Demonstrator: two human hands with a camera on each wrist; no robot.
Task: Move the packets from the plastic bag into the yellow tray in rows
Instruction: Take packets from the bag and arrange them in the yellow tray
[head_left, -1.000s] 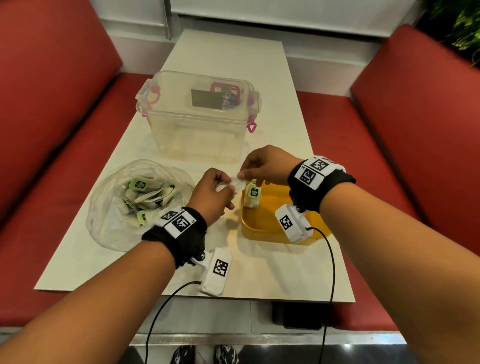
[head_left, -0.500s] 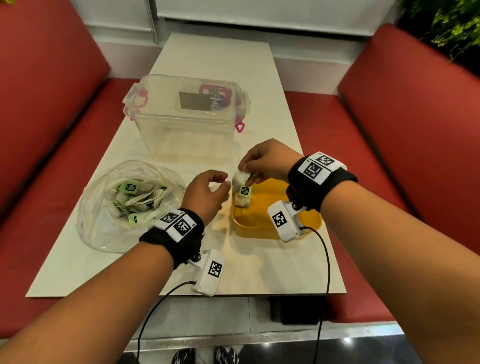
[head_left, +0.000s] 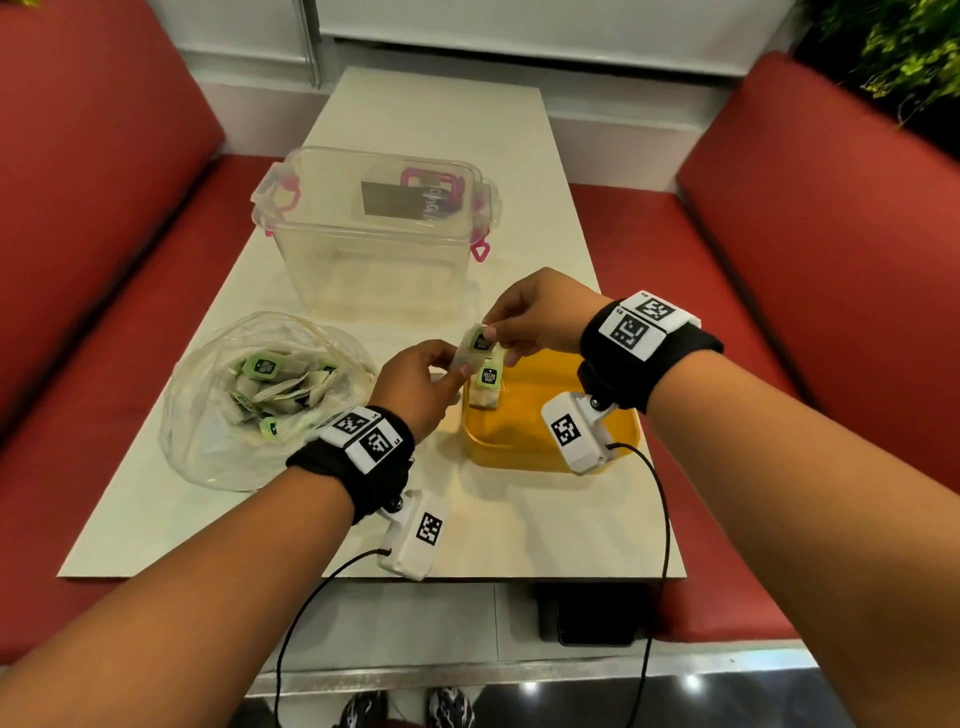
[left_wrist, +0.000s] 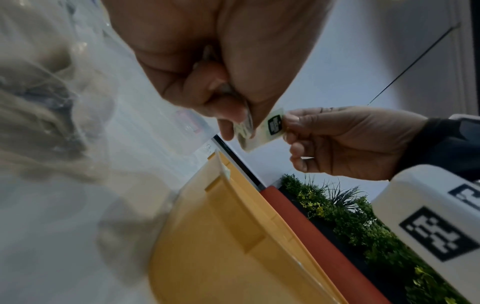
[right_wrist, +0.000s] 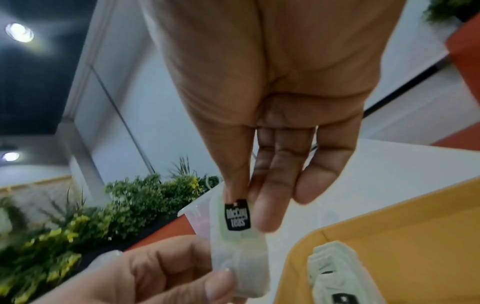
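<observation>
A small white packet (head_left: 474, 347) with a green and black label hangs over the far left corner of the yellow tray (head_left: 519, 441). My right hand (head_left: 501, 332) pinches its label end (right_wrist: 237, 215) between thumb and forefinger. My left hand (head_left: 447, 371) pinches its lower end (left_wrist: 245, 131). One packet (head_left: 487, 387) lies in the tray's far left corner, also seen in the right wrist view (right_wrist: 335, 273). The clear plastic bag (head_left: 208, 447) lies left of the tray with several packets (head_left: 270, 384) inside.
A clear storage box (head_left: 374, 249) with pink latches stands behind the bag and tray. Red bench seats (head_left: 779, 249) flank the white table (head_left: 519, 535). Wrist camera cables hang over the table's near edge.
Half a second ago my right hand set a packet down in the tray's far left corner, with my left hand apart. Now that packet lies in the tray and both hands hold another.
</observation>
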